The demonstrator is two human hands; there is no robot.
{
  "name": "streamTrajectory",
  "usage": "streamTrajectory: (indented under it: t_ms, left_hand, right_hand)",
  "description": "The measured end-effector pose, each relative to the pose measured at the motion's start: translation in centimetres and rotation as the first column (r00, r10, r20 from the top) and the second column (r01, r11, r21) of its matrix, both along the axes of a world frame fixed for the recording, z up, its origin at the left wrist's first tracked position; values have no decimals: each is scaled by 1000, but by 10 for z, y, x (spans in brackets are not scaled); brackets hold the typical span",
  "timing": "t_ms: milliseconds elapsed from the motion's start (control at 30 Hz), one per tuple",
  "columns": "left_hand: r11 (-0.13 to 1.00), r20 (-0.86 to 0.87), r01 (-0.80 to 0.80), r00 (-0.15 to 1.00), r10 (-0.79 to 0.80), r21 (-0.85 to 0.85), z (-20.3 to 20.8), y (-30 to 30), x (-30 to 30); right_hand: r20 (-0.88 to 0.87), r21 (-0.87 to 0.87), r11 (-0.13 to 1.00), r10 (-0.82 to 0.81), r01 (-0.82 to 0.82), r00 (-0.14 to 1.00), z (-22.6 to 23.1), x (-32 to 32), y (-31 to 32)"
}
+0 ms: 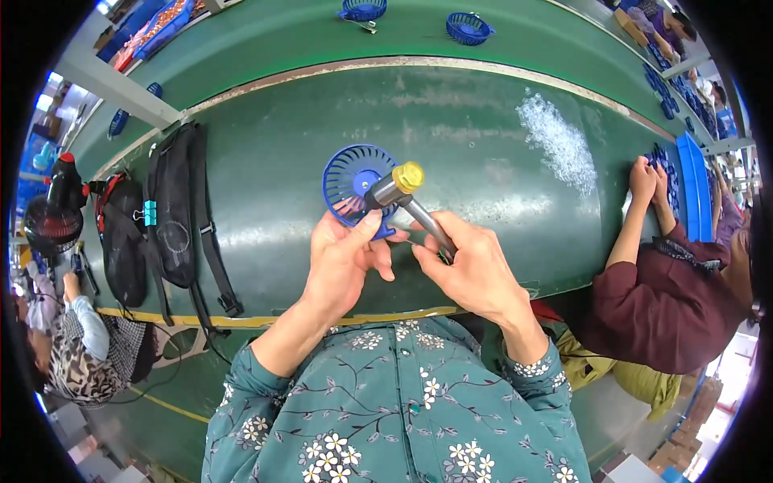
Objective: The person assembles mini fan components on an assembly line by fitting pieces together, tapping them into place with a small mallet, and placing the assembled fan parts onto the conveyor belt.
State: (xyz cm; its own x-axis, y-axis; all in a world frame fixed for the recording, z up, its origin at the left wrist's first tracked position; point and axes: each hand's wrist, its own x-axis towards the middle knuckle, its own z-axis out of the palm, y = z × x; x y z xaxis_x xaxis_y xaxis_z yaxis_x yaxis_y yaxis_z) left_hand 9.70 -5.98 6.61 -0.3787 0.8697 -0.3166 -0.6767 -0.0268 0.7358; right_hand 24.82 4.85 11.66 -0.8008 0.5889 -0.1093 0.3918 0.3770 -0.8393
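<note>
My left hand (342, 262) holds a round blue plastic fan grille (348, 177) upright by its lower edge, thumb pressed on its rim. My right hand (475, 270) grips the metal handle of a small hammer (407, 197) with a yellow-capped head. The hammer head rests against the right side of the grille. Both hands hover over the dark green table (451, 137), just in front of my flowered teal shirt.
A black bag (173, 217) lies on the table at left, beside a black fan (52, 221). A heap of small clear parts (555, 141) lies at right, where another person's hands (651, 181) handle blue parts. Two blue grilles (467, 28) sit on the far belt.
</note>
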Motion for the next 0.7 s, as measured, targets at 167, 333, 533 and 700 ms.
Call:
streamTrajectory:
  t_ms: [167, 333, 533, 700]
  left_hand:
    - [1000, -87, 10, 996, -10, -5, 1, 2, 0]
    - [994, 29, 94, 995, -93, -54, -4, 3, -7]
    - [986, 166, 120, 981, -100, -115, -8, -8, -6]
    - [971, 322, 47, 946, 32, -235, -10, 3, 5]
  right_hand:
    - [33, 82, 996, 28, -31, 999, -3, 3, 14]
    - [33, -40, 999, -8, 10, 999, -13, 4, 26]
    - [-144, 114, 994, 12, 5, 990, -22, 4, 10]
    - [-234, 278, 956, 166, -98, 958, -33, -3, -8]
